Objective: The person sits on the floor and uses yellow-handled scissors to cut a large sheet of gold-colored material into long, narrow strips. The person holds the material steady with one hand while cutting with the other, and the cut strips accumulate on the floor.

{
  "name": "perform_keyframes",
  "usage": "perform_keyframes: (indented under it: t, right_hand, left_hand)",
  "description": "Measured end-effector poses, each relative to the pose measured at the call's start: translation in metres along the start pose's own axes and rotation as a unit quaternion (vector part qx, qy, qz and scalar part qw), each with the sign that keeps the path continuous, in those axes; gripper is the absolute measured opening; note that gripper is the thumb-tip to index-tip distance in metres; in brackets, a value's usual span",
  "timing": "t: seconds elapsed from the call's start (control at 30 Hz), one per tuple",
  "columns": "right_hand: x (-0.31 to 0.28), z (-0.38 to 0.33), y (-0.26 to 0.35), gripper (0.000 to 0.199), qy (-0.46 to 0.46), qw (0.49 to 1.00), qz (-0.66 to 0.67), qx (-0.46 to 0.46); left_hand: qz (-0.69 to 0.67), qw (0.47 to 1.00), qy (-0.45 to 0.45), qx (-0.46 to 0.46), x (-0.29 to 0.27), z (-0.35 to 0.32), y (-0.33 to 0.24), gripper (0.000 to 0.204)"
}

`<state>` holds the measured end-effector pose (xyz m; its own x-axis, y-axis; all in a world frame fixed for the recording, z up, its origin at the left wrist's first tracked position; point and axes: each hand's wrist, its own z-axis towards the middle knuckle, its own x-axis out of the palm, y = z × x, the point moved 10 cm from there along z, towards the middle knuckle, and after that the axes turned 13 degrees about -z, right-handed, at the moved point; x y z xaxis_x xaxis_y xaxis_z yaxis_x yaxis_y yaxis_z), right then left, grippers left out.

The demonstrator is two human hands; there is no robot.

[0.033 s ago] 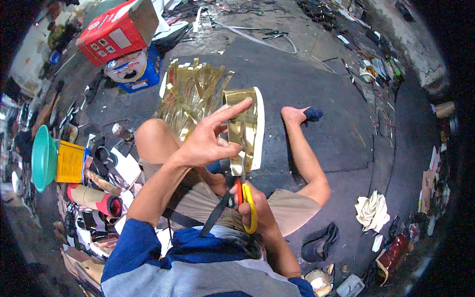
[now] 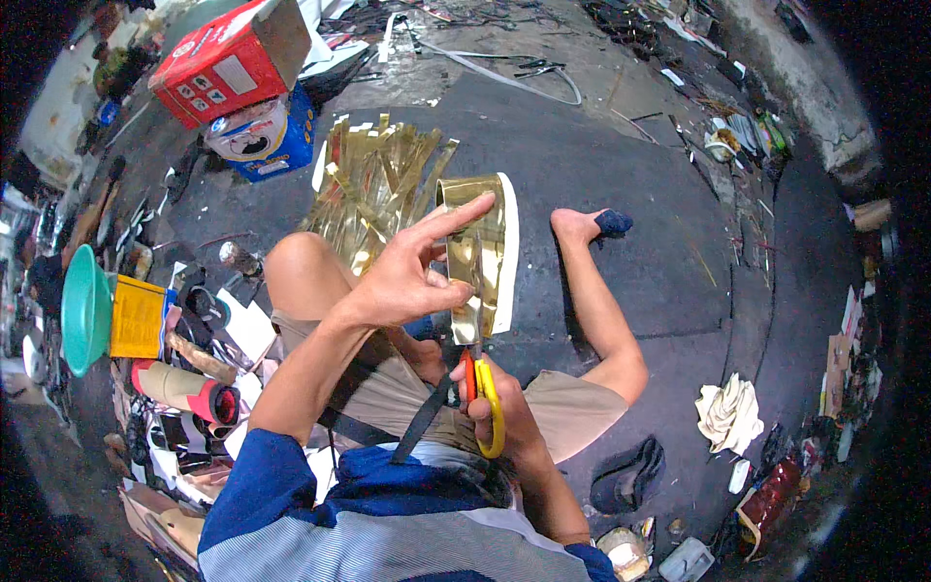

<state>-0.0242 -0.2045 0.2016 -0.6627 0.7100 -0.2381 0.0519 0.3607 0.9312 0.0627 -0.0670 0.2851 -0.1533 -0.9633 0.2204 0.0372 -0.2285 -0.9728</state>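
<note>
two bare hands meet at a gold sheet (image 2: 493, 247). the left hand (image 2: 393, 276) grasps it, thumb on the near face, index finger stretched across the upper part, the other fingers partly hidden. most of the sheet lies right of the left fingers, its white edge outermost; its long axis runs away from the body, the near end just ahead of the right fingers. the right hand (image 2: 509, 403) has its fingers curled around the red-and-yellow handles of scissors (image 2: 493, 417), whose blades point forward along the sheet. gold strips (image 2: 383, 184) lie beyond the left fingers, on the floor (image 2: 669, 262).
</note>
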Motion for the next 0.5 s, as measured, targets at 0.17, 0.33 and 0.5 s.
perform_keyframes:
  t: [0.17, 0.33, 0.5]
  right_hand:
    - [0.001, -0.004, -0.01, 0.088, -0.005, 1.0, 0.009, 0.008]
    - [0.001, -0.004, -0.011, 0.083, -0.011, 0.998, 0.033, 0.044]
    - [0.003, -0.003, -0.009, 0.083, -0.024, 0.999, -0.003, -0.033]
  left_hand:
    - [0.005, 1.0, 0.016, 0.011, 0.003, -0.001, 0.002, 0.082]
    - [-0.008, 1.0, -0.007, 0.024, -0.012, 0.006, 0.004, 0.083]
    - [-0.026, 0.996, -0.043, 0.074, -0.034, 0.019, -0.007, 0.083]
